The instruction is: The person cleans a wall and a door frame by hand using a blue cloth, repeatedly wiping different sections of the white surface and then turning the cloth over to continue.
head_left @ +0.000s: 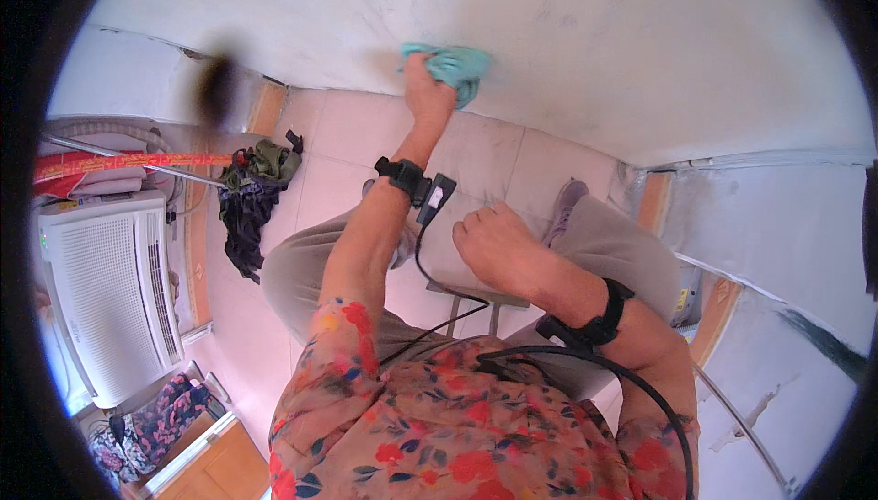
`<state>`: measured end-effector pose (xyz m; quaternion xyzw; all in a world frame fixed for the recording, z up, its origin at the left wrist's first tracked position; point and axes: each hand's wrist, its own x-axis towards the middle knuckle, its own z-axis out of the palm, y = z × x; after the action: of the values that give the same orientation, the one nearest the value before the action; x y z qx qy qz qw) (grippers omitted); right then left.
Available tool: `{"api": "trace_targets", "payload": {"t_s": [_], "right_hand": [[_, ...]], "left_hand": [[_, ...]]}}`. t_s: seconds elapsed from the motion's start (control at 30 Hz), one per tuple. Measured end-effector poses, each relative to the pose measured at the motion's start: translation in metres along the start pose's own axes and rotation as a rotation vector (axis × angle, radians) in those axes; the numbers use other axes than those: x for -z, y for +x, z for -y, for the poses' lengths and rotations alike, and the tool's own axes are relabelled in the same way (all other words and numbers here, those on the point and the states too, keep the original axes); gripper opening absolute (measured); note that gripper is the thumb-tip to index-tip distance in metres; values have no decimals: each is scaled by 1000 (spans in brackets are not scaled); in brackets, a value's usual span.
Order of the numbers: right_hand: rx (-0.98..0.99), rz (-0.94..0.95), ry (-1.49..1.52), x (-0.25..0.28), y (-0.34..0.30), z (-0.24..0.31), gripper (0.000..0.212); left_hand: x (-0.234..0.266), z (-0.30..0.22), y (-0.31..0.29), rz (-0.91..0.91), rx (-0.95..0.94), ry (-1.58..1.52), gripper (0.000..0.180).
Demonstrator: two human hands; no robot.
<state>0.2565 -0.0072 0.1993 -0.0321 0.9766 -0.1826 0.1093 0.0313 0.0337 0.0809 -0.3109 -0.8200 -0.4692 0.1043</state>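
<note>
- Floral sleeves (439, 427) fill the near edge; the right hand (498, 244) is loosely curled, holding nothing, above the knee
- Far ahead, the left hand (428, 89) grips a teal cloth (455, 69); the cloth is pressed against the pale wall (594, 52)
- At left stands a white air conditioner (110, 294); dark clothes (251, 194) lie beside it

Teal cloth (451, 68) against a pale white wall (594, 34); floral red-and-orange shirt (439, 436); black wrist straps (402, 175); pinkish floor tiles (338, 134); white air conditioner (110, 290)
</note>
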Motion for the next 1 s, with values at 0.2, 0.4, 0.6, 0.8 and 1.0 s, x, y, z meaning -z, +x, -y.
{"api": "trace_targets", "payload": {"t_s": [0.2, 0.4, 0.6, 0.8, 1.0], "right_hand": [[21, -54, -1, 12, -4, 5, 18], [-21, -82, -4, 13, -4, 0, 19], [-49, -44, 11, 15, -10, -6, 20], [-57, -128, 19, 18, -16, -10, 20], [-60, -105, 10, 15, -21, -9, 20]], "left_hand": [[-29, 28, -9, 223, 604, -704, 17], [-62, -2, -40, 549, 1155, -949, 15], [-73, -24, -52, 694, 1100, -1085, 15], [-73, 18, -48, 322, 1176, -958, 19], [-99, 81, -50, 147, 1268, -999, 17]]}}
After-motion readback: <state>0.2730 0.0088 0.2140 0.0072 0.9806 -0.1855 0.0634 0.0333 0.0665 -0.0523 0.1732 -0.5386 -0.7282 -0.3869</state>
